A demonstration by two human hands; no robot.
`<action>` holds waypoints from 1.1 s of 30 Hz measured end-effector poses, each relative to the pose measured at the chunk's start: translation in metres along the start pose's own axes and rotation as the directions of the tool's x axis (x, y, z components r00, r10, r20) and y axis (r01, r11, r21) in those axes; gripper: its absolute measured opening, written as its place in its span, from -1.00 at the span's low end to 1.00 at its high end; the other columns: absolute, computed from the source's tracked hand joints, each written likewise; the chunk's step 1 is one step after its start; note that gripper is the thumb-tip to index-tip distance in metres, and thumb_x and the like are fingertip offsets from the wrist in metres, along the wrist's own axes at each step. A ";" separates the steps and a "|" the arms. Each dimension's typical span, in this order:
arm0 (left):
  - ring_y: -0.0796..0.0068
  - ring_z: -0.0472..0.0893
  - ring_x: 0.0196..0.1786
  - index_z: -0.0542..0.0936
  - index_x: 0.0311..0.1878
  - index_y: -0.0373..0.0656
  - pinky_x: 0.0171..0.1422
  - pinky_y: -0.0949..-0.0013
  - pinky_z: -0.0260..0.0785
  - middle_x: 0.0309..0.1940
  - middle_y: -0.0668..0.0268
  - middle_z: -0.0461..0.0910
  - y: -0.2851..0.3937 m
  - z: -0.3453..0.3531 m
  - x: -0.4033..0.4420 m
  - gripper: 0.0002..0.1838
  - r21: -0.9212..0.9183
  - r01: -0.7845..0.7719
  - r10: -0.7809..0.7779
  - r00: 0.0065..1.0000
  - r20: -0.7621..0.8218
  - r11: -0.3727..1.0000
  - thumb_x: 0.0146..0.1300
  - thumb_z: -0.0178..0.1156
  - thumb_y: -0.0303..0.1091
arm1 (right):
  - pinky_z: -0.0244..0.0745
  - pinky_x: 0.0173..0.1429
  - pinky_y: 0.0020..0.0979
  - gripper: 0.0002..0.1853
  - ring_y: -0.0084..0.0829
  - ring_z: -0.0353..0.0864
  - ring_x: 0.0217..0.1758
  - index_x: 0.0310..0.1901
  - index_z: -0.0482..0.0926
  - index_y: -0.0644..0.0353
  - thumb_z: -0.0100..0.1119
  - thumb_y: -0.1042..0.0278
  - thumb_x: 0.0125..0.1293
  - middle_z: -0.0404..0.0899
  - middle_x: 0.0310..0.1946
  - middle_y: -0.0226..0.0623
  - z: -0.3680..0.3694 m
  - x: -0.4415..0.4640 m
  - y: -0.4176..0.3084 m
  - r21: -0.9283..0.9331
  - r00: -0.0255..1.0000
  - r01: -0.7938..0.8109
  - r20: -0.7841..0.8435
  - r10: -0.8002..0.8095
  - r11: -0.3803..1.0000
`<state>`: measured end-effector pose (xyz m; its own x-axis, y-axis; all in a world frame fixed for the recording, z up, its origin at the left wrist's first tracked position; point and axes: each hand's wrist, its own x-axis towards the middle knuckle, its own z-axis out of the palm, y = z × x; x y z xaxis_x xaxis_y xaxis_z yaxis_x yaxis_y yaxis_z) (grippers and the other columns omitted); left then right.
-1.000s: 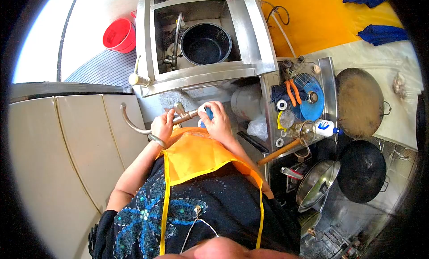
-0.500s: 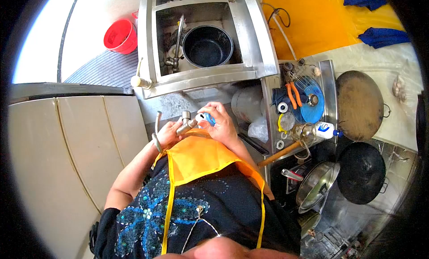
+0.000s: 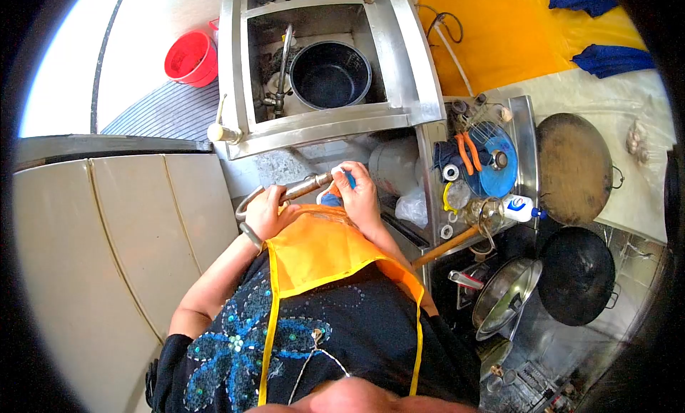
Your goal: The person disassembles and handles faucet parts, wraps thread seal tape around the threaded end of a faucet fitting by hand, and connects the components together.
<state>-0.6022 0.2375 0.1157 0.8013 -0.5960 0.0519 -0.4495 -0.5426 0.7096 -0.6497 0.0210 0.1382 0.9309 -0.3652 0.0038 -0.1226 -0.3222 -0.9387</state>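
My left hand is closed around a metal tap with a curved spout, held level in front of my apron. The spout bends round near my left wrist, and the tap's inlet end points right. At that end, my right hand pinches a small blue-and-white roll of tape, which looks like thread seal tape. Something white shows where the roll meets the tap's end. My right fingers partly cover the roll.
Ahead is a steel sink with its own tap and a black pot. Orange-handled pliers lie by a blue lid at right. A wok and a red bucket stand farther out.
The tap has been turned in my left hand, so its inlet end now points to the right at my right fingers. My right hand has shifted slightly and stays on the tape roll.
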 end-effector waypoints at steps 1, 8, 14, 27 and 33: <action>0.08 0.58 -0.40 0.45 -0.17 -0.18 -0.36 0.18 0.40 -0.44 0.10 0.56 -0.006 0.007 -0.002 -0.68 0.050 -0.007 0.008 1.000 -0.017 0.999 0.13 0.29 -0.22 | 0.43 -0.03 -0.30 -0.80 -0.18 0.55 -0.14 -0.21 0.52 0.25 0.24 0.31 0.25 0.55 -0.24 -0.18 0.000 0.002 -0.001 0.001 1.000 -0.008 0.010 0.008 1.000; -0.09 0.55 -0.38 0.42 -0.27 -0.20 -0.39 0.03 0.34 -0.52 0.00 0.50 -0.010 -0.011 0.006 -0.72 -0.059 0.079 -0.066 0.978 0.197 0.995 0.20 0.23 -0.20 | 0.44 0.03 -0.31 -0.75 -0.15 0.56 -0.07 -0.16 0.52 0.25 0.27 0.28 0.23 0.54 -0.17 -0.13 -0.008 0.013 -0.005 0.012 0.980 0.175 0.092 -0.176 0.984; -0.10 0.44 -0.46 0.40 -0.30 -0.24 -0.35 0.09 0.28 -0.56 -0.04 0.42 -0.027 -0.053 0.038 -0.65 -0.250 0.128 0.027 0.843 0.537 0.960 0.31 0.12 -0.09 | 0.43 0.05 -0.33 -0.69 -0.25 0.52 -0.04 -0.10 0.52 0.18 0.28 0.18 0.25 0.49 -0.10 -0.19 -0.014 0.014 -0.022 0.012 0.962 0.200 0.186 -0.198 0.980; 0.73 0.20 -0.48 0.50 -0.20 -0.21 -0.43 0.55 0.07 -0.55 0.59 0.27 -0.051 -0.053 0.062 -0.53 -0.519 0.459 0.176 0.603 0.778 0.721 0.37 0.03 0.11 | 0.50 -0.17 -0.26 -0.65 -0.18 0.56 -0.17 -0.08 0.54 0.04 0.29 0.05 0.20 0.47 -0.17 -0.20 -0.016 0.012 -0.029 -0.275 0.926 0.376 0.074 -0.370 0.885; 0.76 0.19 -0.58 0.49 -0.25 -0.19 -0.54 0.59 -0.02 -0.59 0.59 0.26 -0.043 -0.065 0.071 -0.55 -0.525 0.693 0.309 0.424 0.851 0.495 0.37 0.04 0.09 | 0.48 -0.08 -0.22 -0.61 -0.14 0.54 -0.10 -0.06 0.54 0.01 0.28 -0.04 0.18 0.45 -0.15 -0.15 -0.017 0.016 -0.034 -0.130 0.918 0.396 0.092 -0.387 0.909</action>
<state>-0.5001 0.2571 0.1348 -0.1356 -0.9244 -0.3566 0.5400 -0.3707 0.7556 -0.6365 0.0114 0.1762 0.9333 -0.1300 0.3348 0.2128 -0.5508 -0.8071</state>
